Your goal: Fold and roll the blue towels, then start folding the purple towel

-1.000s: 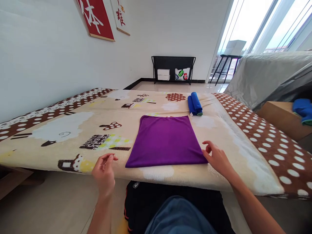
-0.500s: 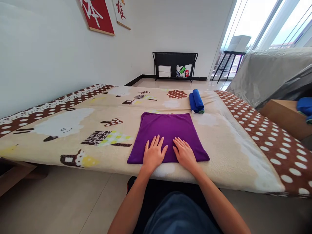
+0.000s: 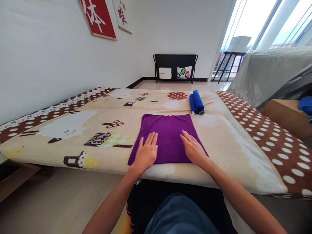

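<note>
Flat, both hands: left hand (image 3: 145,152), right hand (image 3: 193,149) on purple cloth (image 3: 168,133).

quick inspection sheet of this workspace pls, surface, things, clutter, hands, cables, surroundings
surface: blanket with cartoon print and a brown dotted border, spread flat.
job's things: purple cloth lying flat near the front edge.
clutter: rolled blue towel beyond the cloth, apart from it.
hands: left hand and right hand flat, palms down, on the cloth's near half.
cables: nothing seen.
surroundings: white wall, red wall hanging, black rack, grey covered furniture, large windows.
</note>
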Demonstrator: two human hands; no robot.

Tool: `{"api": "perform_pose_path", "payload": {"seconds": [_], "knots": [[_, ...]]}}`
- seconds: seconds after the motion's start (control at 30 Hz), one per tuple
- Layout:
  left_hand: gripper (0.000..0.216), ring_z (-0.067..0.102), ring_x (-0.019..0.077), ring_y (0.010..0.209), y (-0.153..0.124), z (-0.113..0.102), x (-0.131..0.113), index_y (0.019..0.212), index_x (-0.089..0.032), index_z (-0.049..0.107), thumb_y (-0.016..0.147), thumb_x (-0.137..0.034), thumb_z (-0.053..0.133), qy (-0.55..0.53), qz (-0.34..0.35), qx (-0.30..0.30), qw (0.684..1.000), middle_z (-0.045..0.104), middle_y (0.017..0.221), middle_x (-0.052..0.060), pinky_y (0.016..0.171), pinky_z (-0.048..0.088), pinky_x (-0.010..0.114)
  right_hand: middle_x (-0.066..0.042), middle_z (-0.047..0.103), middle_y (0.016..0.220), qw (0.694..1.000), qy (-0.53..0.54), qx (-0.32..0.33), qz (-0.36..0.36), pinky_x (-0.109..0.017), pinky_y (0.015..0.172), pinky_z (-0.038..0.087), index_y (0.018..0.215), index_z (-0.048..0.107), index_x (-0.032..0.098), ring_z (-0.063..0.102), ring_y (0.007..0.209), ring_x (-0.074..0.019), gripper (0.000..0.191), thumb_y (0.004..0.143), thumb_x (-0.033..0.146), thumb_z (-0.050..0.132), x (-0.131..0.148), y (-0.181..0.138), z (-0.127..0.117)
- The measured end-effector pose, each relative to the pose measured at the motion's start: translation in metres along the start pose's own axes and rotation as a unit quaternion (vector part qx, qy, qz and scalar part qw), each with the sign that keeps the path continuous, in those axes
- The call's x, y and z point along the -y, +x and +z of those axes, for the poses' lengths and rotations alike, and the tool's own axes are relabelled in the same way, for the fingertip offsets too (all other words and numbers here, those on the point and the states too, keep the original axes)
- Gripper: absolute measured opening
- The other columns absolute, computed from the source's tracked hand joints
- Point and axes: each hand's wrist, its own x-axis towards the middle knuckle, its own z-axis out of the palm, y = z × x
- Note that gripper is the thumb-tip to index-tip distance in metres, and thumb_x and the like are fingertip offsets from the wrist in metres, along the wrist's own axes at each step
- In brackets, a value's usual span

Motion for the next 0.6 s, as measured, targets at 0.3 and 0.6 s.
{"api": "perform_pose_path", "payload": {"seconds": [0.3,0.6], "knots": [[0.062,0.021,0.0290,0.152,0.146,0.045,-0.003,0.156,-0.009,0.025,0.096,-0.023,0.031,-0.034,0.055,0.144,0.987,0.024,0.162,0.018,0.121,0.020,0.051,-0.019,0.034,0.157,0.994,0.022,0.101,-0.042,-0.045,0.122,0.028,0.149,0.041,0.003,0.030,0.148,-0.0259,0.055,0.096,0.018,0.034,-0.019,0.115,0.042],[0.061,0.019,0.0216,0.153,0.190,0.070,0.040,0.156,-0.014,0.028,0.103,-0.042,0.025,-0.043,0.054,0.137,0.988,0.023,0.164,0.011,0.123,0.017,0.044,-0.013,0.037,0.156,0.992,0.015,0.115,-0.047,-0.038,0.124,0.022,0.147,0.045,0.008,0.030,0.148,-0.0206,0.053,0.097,0.023,0.038,-0.061,0.170,0.060]]}}
